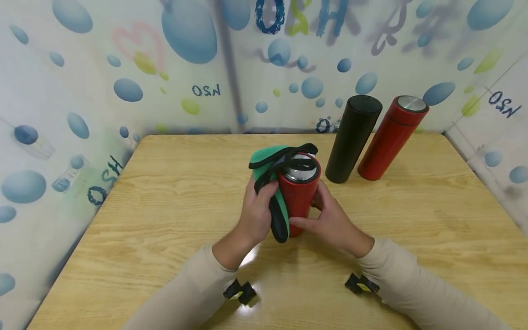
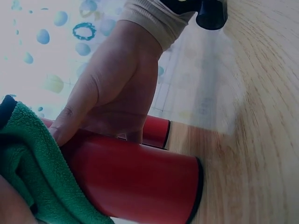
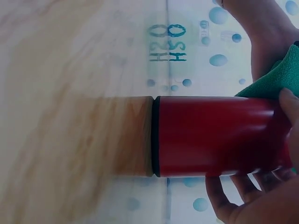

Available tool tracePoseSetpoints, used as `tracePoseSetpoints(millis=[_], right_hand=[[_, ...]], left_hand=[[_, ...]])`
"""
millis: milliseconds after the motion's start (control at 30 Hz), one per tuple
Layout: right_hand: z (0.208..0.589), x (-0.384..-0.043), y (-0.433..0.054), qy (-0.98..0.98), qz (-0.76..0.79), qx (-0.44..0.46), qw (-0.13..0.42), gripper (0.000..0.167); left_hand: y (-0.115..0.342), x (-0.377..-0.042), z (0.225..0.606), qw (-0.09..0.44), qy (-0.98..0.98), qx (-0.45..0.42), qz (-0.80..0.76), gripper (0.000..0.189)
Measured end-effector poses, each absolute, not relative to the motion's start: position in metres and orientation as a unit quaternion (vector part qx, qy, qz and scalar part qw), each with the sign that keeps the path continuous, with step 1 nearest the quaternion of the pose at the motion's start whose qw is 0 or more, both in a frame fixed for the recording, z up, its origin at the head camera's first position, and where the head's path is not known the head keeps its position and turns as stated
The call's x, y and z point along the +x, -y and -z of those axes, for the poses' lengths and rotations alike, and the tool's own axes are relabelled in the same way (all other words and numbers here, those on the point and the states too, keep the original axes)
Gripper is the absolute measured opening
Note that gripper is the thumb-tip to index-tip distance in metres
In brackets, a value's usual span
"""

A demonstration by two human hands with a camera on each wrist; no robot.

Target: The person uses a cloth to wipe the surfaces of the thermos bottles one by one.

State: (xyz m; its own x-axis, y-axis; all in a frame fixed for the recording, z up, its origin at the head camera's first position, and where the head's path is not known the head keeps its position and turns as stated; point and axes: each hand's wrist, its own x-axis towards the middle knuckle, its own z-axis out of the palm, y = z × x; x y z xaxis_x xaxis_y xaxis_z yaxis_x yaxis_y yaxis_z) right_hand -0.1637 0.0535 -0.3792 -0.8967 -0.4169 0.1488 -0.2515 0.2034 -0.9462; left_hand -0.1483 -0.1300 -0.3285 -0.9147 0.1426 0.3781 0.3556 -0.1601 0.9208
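Red flask [image 1: 298, 197] upright, left hand [image 1: 255, 215] pinching green cloth [image 2: 46, 158] against its left side, right hand [image 1: 335, 224] gripping its right.

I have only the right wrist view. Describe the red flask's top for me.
Observer: A black strip crosses the silver top of the flask.
Operator: Next, its left side.
Observer: The left hand has its thumb on the green cloth there.
Operator: Now report what stands farther back.
Observer: In the head view, a black flask and a second red flask stand beyond it, toward the right.
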Motion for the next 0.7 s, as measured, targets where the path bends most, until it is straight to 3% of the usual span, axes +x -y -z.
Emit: tracePoseSetpoints(millis=[700], right_hand=[[0.379,-0.161,-0.053,-0.764,0.602,-0.223,0.066,0.088]], left_hand=[[0.131,-0.144,0.321,0.084,0.621,-0.182,0.758,0.046]])
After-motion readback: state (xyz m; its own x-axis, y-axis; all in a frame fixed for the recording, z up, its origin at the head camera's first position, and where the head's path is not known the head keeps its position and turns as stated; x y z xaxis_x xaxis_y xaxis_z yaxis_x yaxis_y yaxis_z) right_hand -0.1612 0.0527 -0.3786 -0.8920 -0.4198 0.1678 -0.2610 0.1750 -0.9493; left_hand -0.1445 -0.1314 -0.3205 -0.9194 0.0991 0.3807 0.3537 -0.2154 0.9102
